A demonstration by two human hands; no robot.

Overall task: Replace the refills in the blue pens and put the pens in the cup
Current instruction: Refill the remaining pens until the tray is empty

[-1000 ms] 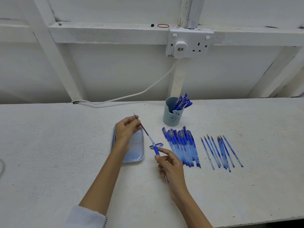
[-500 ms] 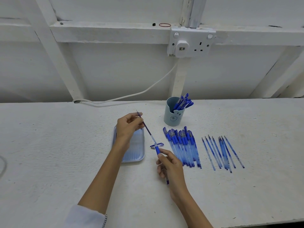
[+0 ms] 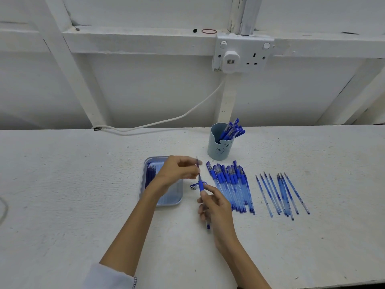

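My right hand (image 3: 216,207) grips a blue pen barrel (image 3: 201,186) that points up and away. My left hand (image 3: 177,170) pinches a thin refill (image 3: 197,164) whose lower end sits in the barrel's mouth. A loose pen cap (image 3: 194,186) lies on the table just behind the barrel. To the right lies a row of several blue pens (image 3: 231,184), and further right several loose refills (image 3: 281,192). The grey-blue cup (image 3: 217,150) behind them holds several pens. A small blue tray (image 3: 166,200) with refills at its left side lies under my left hand.
The white table (image 3: 62,195) runs to a white wall with a socket (image 3: 242,54) and a cable (image 3: 166,119). A red rubber band (image 3: 209,31) lies on the wall ledge. A thin wire loop shows at the far left edge.
My left hand has swung right and closer to the barrel, and the refill has turned more upright with less of it showing above the barrel. My right hand stayed nearly still.
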